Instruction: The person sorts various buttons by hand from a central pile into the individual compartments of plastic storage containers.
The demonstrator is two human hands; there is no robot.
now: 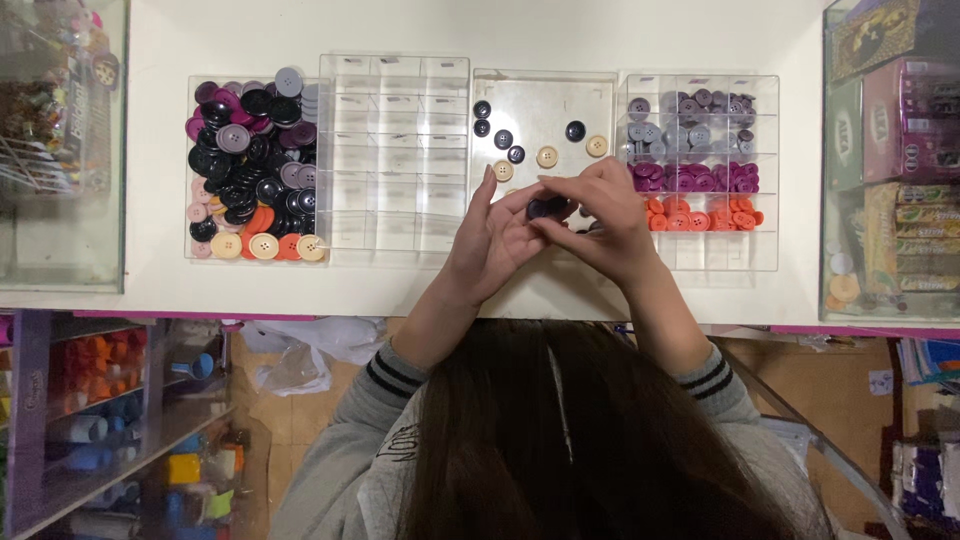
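My left hand lies cupped, fingers released, below the clear tray. My right hand pinches dark buttons over its palm.

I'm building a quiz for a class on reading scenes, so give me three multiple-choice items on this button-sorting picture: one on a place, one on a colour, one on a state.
1. Where does the box of mixed buttons stand?
A. far left of the clear trays
B. far right
C. under the counter

2. What colour are the buttons in the lowest filled row of the sorted tray?
A. grey
B. purple
C. orange

3. What are the left hand and right hand doing?
A. resting flat and apart
B. meeting around dark buttons
C. holding a lid

Answers: 1 A, it sits leftmost in the row; 2 C, orange buttons lie below the purple; 3 B, the fingers close together over dark buttons.
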